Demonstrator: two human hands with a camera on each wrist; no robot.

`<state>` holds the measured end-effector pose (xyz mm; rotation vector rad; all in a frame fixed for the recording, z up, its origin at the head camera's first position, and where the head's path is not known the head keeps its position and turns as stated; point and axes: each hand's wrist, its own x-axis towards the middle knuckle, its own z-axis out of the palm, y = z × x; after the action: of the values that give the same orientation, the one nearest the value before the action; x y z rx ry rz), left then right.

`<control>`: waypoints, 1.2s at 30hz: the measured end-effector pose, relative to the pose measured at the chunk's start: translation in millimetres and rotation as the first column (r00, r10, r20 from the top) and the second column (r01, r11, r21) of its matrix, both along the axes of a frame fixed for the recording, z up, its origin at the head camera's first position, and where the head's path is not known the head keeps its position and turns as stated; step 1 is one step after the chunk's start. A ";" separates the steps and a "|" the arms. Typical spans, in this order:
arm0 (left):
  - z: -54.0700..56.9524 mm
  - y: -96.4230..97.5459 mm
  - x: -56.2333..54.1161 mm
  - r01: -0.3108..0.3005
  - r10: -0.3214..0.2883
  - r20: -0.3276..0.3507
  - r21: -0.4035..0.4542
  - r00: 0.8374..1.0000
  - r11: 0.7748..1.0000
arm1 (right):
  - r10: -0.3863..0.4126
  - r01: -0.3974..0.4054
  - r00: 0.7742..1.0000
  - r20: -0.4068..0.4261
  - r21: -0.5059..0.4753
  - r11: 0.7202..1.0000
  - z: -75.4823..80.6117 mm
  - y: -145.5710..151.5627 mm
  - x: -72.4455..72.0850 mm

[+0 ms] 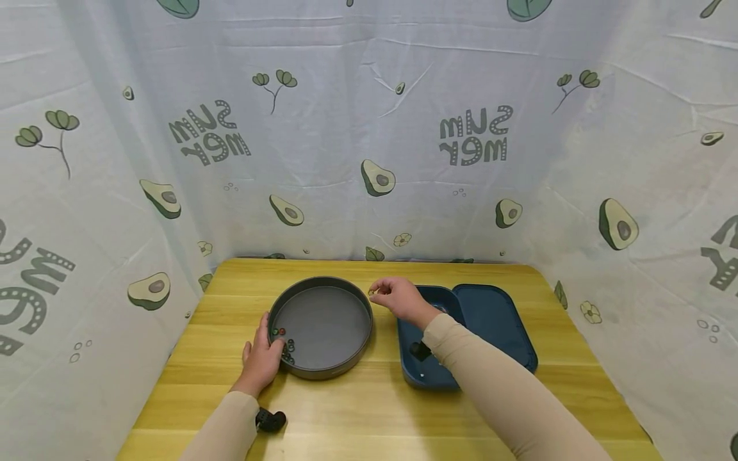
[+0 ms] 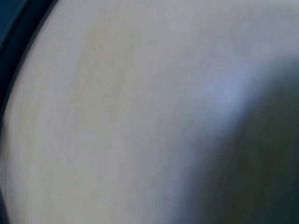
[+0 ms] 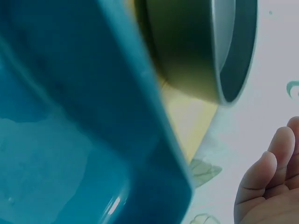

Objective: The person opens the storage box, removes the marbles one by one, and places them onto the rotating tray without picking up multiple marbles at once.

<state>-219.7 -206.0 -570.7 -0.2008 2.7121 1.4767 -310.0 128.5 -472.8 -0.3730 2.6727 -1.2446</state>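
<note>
On the left of the table stands a round dark grey pan (image 1: 323,325). My left hand (image 1: 264,360) grips its left rim, thumb over the inside and fingers along the outer wall. Several small marble-like pieces (image 1: 290,346), mostly dark, lie inside by that thumb, with a red one (image 1: 282,331) among them. Between pan and blue box, above the table, my right hand (image 1: 401,298) pinches a small yellowish piece (image 1: 371,292) with thumb and forefinger; its kind is too small to tell. In the right wrist view some fingers (image 3: 273,168) show, but not the pinch.
A deep blue box (image 1: 412,371) sits under the right forearm, which hides part of it. Beside it on the right lies a flat blue lid (image 1: 496,320). The wooden table (image 1: 340,422) meets a printed curtain (image 1: 340,141) behind. The left wrist view is mostly blur.
</note>
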 end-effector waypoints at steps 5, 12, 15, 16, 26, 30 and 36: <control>-0.5 0.7 0.2 -0.007 0.007 -0.011 0.003 1.000 1.000 | 0.045 -0.045 0.999 0.006 0.005 0.999 2.1 -15.8 3.5; -0.8 0.6 -0.1 -0.015 0.015 -0.021 0.007 1.000 1.000 | 0.134 -0.134 0.991 -0.015 0.006 0.991 3.3 -34.0 6.9; -0.6 0.1 -0.2 -0.005 0.005 0.000 0.008 1.000 1.000 | 0.156 -0.156 0.987 -0.029 0.007 0.988 2.7 -41.1 6.9; -0.3 0.1 -0.1 -0.003 0.003 0.005 0.007 1.000 1.000 | 0.159 -0.159 0.987 -0.027 0.006 0.987 2.8 -43.3 7.3; -1.2 -1.3 0.2 -0.002 0.002 0.011 0.004 1.000 1.000 | 0.192 -0.192 0.981 -0.026 -0.005 0.981 4.3 -65.4 14.4; -1.7 -1.9 0.0 0.001 -0.001 0.018 0.005 1.000 1.000 | 0.203 -0.203 0.979 -0.018 -0.004 0.979 4.8 -73.3 17.3; -1.3 -1.5 0.2 0.002 -0.002 0.014 0.006 1.000 1.000 | 0.223 -0.222 0.975 -0.021 0.007 0.975 3.2 -82.7 20.9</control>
<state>-219.5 -207.5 -572.1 -0.2070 2.6960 1.4771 -289.2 45.9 -469.5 -0.6680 2.5637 -1.1732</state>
